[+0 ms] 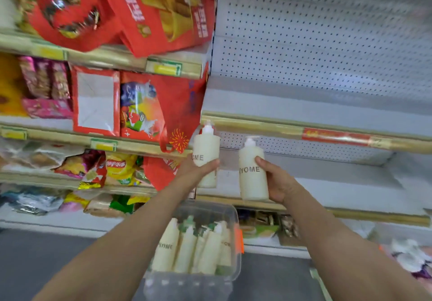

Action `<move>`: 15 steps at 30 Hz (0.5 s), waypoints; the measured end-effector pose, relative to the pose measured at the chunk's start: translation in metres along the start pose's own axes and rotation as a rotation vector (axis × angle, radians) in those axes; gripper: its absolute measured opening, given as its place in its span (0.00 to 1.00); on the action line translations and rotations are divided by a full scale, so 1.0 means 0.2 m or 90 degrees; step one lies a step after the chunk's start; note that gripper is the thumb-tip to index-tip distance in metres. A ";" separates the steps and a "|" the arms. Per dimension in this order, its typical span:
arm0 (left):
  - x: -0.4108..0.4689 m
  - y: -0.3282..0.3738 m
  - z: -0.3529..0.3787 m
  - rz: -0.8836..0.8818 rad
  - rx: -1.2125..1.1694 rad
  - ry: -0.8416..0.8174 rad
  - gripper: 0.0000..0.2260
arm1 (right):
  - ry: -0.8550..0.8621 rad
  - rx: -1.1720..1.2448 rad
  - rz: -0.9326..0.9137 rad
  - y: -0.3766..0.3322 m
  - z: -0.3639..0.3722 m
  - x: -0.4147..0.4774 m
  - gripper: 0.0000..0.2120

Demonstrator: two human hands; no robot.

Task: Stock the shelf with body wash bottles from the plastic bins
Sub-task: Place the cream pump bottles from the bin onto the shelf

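In the middle of the frame the person is holding up two cream pump bottles of body wash, one in each hand, both upright and a little apart from each other. The left hand (195, 172) is gripping the left bottle (205, 146) around its lower half, fingers curling across the front just under the grey lettering. The right hand (279, 182) is gripping the right bottle (251, 183) from its right side, thumb pressing on the front near the lettering. Both bottles are hanging in front of the grey shelf (339, 183) that is filling the centre right of the frame, with a perforated back panel (315, 43) rising above it; neither is resting on it. At the bottom centre a clear plastic bin (236, 265) is sitting on the floor below the forearms, holding more bottles (187, 251) of the same kind, lying packed side by side. On the left of the frame, snack packs (117, 167) are crowding the lower shelves, and red bags (131, 8) are filling the upper left.
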State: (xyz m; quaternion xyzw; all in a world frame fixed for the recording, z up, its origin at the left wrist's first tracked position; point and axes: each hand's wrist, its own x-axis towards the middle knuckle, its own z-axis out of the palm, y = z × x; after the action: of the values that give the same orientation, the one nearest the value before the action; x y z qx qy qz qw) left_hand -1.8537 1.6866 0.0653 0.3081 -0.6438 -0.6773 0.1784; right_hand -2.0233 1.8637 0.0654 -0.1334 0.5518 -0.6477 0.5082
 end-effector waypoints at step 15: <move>0.39 0.59 0.18 0.101 -0.131 -0.081 0.22 | 0.010 0.054 -0.239 -0.85 -0.05 0.21 0.26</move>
State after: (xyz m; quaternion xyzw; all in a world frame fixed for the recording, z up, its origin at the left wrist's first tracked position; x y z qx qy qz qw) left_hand -1.9531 1.6515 0.1661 0.1927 -0.6034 -0.7417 0.2206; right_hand -2.1355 1.8139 0.1896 -0.2078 0.4934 -0.7548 0.3790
